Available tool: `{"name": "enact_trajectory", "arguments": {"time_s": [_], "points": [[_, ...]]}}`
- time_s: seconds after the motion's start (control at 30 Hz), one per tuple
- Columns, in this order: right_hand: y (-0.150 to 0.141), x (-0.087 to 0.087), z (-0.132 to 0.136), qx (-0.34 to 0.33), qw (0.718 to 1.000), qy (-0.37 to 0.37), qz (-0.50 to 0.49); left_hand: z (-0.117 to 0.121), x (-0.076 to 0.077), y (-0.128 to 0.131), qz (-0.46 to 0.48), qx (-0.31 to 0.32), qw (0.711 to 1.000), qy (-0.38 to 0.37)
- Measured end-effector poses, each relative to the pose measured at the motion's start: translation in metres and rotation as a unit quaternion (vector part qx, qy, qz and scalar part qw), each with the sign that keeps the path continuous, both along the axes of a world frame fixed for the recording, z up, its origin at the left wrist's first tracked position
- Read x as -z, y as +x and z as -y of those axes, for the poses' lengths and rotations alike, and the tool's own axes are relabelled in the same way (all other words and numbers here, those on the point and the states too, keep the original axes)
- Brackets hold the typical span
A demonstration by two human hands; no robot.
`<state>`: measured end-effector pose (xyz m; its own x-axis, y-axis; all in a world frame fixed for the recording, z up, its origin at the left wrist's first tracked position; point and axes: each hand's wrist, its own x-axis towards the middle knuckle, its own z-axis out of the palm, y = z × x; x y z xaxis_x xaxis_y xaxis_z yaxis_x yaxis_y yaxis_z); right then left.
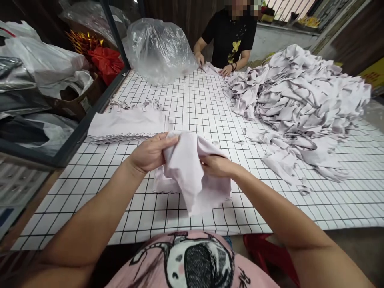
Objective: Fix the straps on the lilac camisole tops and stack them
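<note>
The left hand pinches the cloth at its far left corner, thumb on top. The right hand is at the cloth's right side, its fingers partly hidden by a fold, so I cannot tell whether they grip. The cloth hangs between the hands above the near middle of the table, one corner drooping toward the near side. It looks light, soft and limp, unlikely to break but apt to crease; two corners or opposite edges seem the best hold. More cloth lies flat just below. Farther left sits a neat stack; on the far right, a crumpled heap. At the far side, a co-worker handles similar fabric.
</note>
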<state>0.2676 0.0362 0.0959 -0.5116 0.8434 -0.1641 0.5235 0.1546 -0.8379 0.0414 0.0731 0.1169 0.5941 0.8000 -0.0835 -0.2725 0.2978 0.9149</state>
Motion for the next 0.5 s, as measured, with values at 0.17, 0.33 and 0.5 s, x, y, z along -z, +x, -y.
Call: {"name": "enact_trajectory", "arguments": {"time_s": [0.17, 0.33, 0.5], "points": [[0.017, -0.025, 0.004, 0.129, 0.981, -0.043, -0.140, -0.006, -0.018, 0.026, 0.093, -0.056, 0.994, 0.006], [0.016, -0.062, 0.010, 0.309, 0.920, 0.229, -0.083, 0.002, -0.046, 0.058, 0.159, -0.038, 0.986, 0.044], [-0.021, -0.060, 0.026, 0.230, 0.950, 0.178, -0.112, 0.010, -0.057, 0.082, 0.147, -0.068, 0.978, 0.128]]}}
